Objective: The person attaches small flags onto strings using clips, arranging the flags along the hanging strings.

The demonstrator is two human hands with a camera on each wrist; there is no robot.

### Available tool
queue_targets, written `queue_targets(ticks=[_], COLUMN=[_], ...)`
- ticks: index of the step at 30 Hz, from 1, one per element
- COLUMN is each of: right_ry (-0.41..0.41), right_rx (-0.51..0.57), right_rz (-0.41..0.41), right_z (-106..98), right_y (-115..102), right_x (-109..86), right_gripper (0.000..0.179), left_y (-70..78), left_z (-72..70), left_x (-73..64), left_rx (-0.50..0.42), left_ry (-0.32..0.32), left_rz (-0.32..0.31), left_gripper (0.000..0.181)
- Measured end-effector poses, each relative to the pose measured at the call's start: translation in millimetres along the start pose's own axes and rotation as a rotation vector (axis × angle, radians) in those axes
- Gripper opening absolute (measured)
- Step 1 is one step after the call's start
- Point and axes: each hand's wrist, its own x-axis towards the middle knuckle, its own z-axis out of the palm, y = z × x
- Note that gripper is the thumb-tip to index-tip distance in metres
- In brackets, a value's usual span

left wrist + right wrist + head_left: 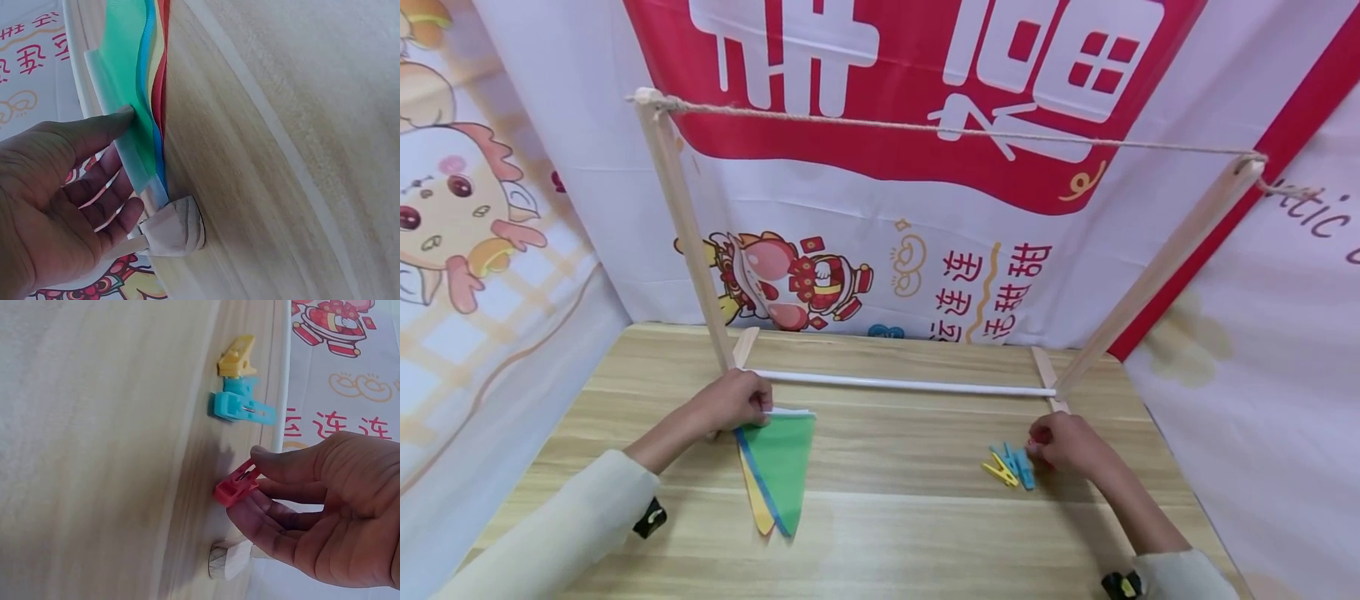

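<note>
My left hand (737,402) pinches a stack of triangular cloth pennants by their white top edge, thumb on the front and fingers behind. A green pennant (784,467) lies uppermost, with blue, yellow and red ones (159,87) showing beneath it along the side. At the right, my right hand (1073,443) holds a red clothespin (237,484) between thumb and fingers. Just left of that hand, a yellow clothespin (1001,472) and blue clothespins (1024,469) lie close together on the table. Part of the pennants' top edge is hidden behind the left hand.
Behind both hands stands a wooden frame with a left post (688,225), a right post (1157,275) and a white crossbar (895,383) low down. A twine string (880,125) joins the post tops. Printed cloth (880,200) hangs behind the wooden table (910,533).
</note>
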Motion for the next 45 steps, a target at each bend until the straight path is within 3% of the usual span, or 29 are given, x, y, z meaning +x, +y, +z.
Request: queue_targets(ticks=[5,10,16,25,29,39,45], right_ry=[-0.027,-0.034,-0.04,-0.134,-0.146,-0.147,-0.136], right_rx=[0.038,0.101,0.16,0.586,0.675,0.703,0.666], right_rz=[0.022,0.035,0.067,0.145,0.154,0.13,0.133], right_z=[-5.7,-10.0,-13.8,-10.9,-8.7,-12.9,-17.0], right_y=[3.8,9.1,13.2,20.5,23.5,22.1,21.3], right_x=[1.9,2.3,1.9,-2.3,-1.3,-1.9,-2.3], right_gripper=[0.015,0.019,0.027,0.038,0.043,0.051,0.051], left_y=[2.2,5.0,3.7,3.1,4.3,12.0,14.5], left_z=[-3.6,-8.3,-10.3,-10.8,-12.4,-16.8,-17.3], left_x=[3.1,5.2,5.2,2.8,1.6,-2.3,-1.5], left_rx=[0.007,-0.022,-0.112,-0.323,-0.423,-0.659,-0.722], left_ry=[-0.023,-0.058,-0.032,0.038,0.069,0.073,0.104], left_rz=[0.058,0.032,0.025,0.007,-0.038,-0.2,-0.202], left_gripper=[0.018,0.011,0.003,0.007,0.015,0.036,0.037])
